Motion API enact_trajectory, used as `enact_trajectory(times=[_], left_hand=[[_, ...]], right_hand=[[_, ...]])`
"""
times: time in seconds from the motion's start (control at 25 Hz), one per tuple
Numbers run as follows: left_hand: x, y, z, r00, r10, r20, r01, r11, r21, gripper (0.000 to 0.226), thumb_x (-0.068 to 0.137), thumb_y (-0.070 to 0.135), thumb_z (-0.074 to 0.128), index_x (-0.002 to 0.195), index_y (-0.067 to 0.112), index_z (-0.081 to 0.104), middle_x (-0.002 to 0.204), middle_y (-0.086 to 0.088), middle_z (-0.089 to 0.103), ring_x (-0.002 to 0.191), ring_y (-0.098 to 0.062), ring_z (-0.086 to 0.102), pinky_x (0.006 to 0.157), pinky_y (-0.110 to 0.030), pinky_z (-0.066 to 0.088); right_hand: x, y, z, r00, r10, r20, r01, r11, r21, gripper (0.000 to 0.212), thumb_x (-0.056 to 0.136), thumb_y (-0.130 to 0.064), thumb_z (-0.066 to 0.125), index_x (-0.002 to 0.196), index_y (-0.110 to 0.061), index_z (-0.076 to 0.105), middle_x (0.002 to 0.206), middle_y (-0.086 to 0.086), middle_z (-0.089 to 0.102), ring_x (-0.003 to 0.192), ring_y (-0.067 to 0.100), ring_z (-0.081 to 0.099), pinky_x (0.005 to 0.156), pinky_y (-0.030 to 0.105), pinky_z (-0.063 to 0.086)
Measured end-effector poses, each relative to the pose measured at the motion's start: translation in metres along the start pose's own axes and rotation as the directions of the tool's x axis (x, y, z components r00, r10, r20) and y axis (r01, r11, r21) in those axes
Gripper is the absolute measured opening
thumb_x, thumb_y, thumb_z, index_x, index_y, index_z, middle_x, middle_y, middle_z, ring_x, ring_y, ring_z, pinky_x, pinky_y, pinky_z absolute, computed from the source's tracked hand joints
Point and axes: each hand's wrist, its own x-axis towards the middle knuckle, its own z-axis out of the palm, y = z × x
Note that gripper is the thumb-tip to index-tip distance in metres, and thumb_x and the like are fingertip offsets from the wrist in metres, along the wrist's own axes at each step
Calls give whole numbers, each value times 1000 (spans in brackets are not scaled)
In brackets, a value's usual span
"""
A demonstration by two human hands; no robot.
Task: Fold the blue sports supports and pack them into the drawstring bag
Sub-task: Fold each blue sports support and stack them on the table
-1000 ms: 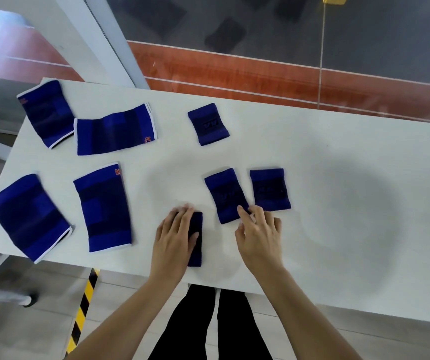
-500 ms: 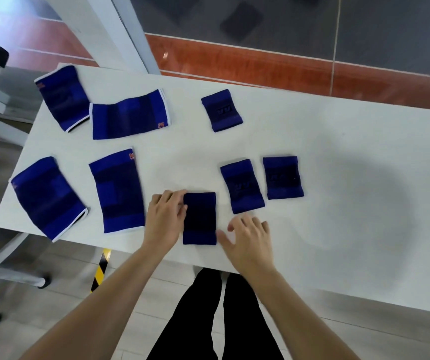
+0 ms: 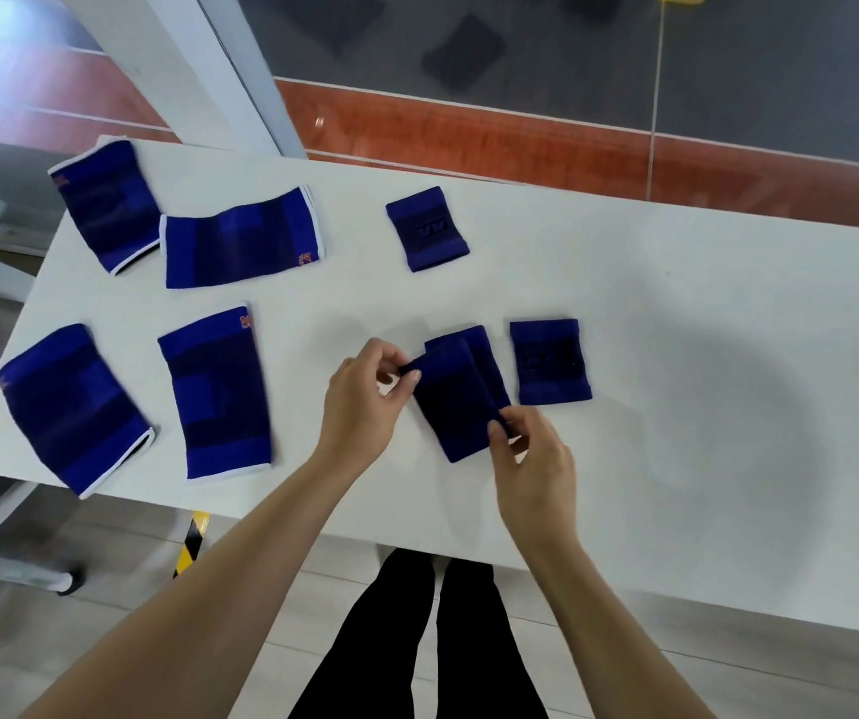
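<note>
Both hands hold one small dark blue wrist support (image 3: 450, 407) over a second small support (image 3: 489, 365) on the white table (image 3: 676, 407). My left hand (image 3: 365, 402) pinches its upper left corner. My right hand (image 3: 533, 459) pinches its lower right edge. Two more small supports lie nearby, one just to the right (image 3: 551, 361) and one farther back (image 3: 427, 228). Several larger blue supports with white edges lie on the left: (image 3: 105, 205), (image 3: 240, 243), (image 3: 72, 407), (image 3: 217, 394). No drawstring bag is in view.
The table's near edge runs just below my hands, with my dark-trousered legs (image 3: 417, 640) under it. A white pillar (image 3: 220, 70) stands behind the table's far left corner. A chair base (image 3: 12, 573) sits on the floor at the left.
The small support that lay flat near the front edge has been picked up by both hands and carried right, onto the neighbouring small support. The camera view has also shifted.
</note>
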Motion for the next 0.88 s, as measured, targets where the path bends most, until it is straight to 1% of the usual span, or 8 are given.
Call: enact_trajectory(times=[0.12,0.24,0.32,0.44,0.56,0.72,0.88], left_hand=[[30,14,16,999,40,9,-40,999,31,13,91,26,71,99,21,61,90,14,67,90,-16,62,78,-34,53],[48,16,27,998,64,24,-66,994,91,13,92,25,71,98,21,60,89,13,66,89,-16,60,74,-28,50],[50,14,33,996,78,34,-82,988,127,13,91,25,71,97,21,60,95,11,64,87,-15,59,73,-27,49],[48,12,38,998,49,37,-53,992,117,11,94,25,69,98,20,59,103,10,60,81,-13,63,71,-27,51],[48,10,42,998,34,44,-39,991,127,8,95,24,66,98,19,60,99,10,61,77,-13,63,69,-28,51],[49,8,47,998,61,29,-64,986,152,4,97,17,63,96,15,59,95,6,63,77,-15,60,70,-30,49],[49,5,49,997,76,-4,-75,983,167,3,98,14,60,97,12,58,92,1,65,78,-18,60,73,-37,53]], right_hand=[[23,-2,-10,999,1,-45,-1,1000,-18,12,99,-30,60,109,-26,62,90,-14,67,77,8,61,83,46,54],[33,-2,-6,999,19,-33,-20,998,-52,15,98,-32,61,112,-28,58,89,-13,67,75,13,63,82,46,55],[35,-1,-4,999,5,-47,-9,996,-92,15,97,-32,61,111,-27,58,88,-12,67,75,13,63,81,46,55],[35,1,-2,998,3,-60,-10,993,-121,12,96,-30,62,107,-25,60,84,-12,66,73,13,63,80,46,55],[32,2,-2,999,7,-45,-14,985,-171,13,95,-28,63,106,-22,60,84,-12,65,73,15,64,80,46,55],[34,5,2,999,8,-37,-14,982,-188,14,95,-30,65,105,-21,60,88,-11,67,74,15,65,80,46,55],[34,5,4,998,-24,-52,13,980,-200,15,95,-32,65,101,-20,60,88,-9,68,72,15,64,75,44,55]])
